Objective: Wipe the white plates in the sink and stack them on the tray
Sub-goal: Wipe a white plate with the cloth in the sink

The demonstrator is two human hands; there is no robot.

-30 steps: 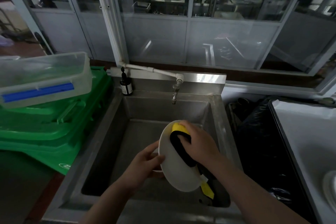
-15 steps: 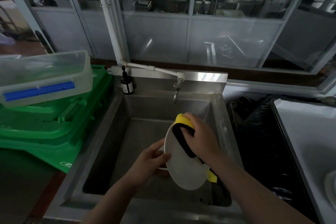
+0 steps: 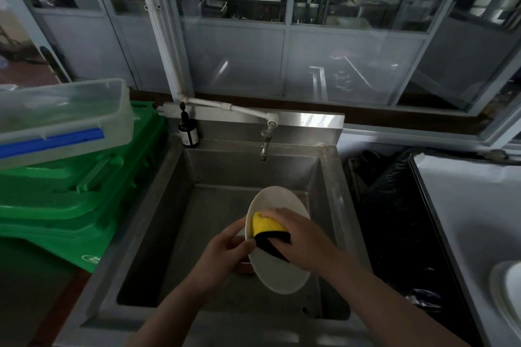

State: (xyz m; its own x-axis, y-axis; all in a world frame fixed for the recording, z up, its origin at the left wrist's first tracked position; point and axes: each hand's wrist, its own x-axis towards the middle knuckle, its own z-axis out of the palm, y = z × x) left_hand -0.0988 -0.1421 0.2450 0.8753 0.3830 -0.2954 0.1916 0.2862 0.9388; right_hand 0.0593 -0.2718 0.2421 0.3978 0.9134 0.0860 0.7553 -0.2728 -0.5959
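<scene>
- We see the left hand [image 3: 225,251] pinching the white plate [image 3: 282,270] by its rim, lower centre, tilted over the steel sink [image 3: 158,222];
- the right hand [image 3: 301,242] presses a yellow-and-black sponge [image 3: 267,229] onto it.

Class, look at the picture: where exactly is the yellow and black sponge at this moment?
In the head view the sponge is low and central, pressed by the right hand against the white plate over the sink.

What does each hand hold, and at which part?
Left hand grips the white plate at its left rim. Right hand holds the yellow-black sponge from above, against the plate's face.
</scene>
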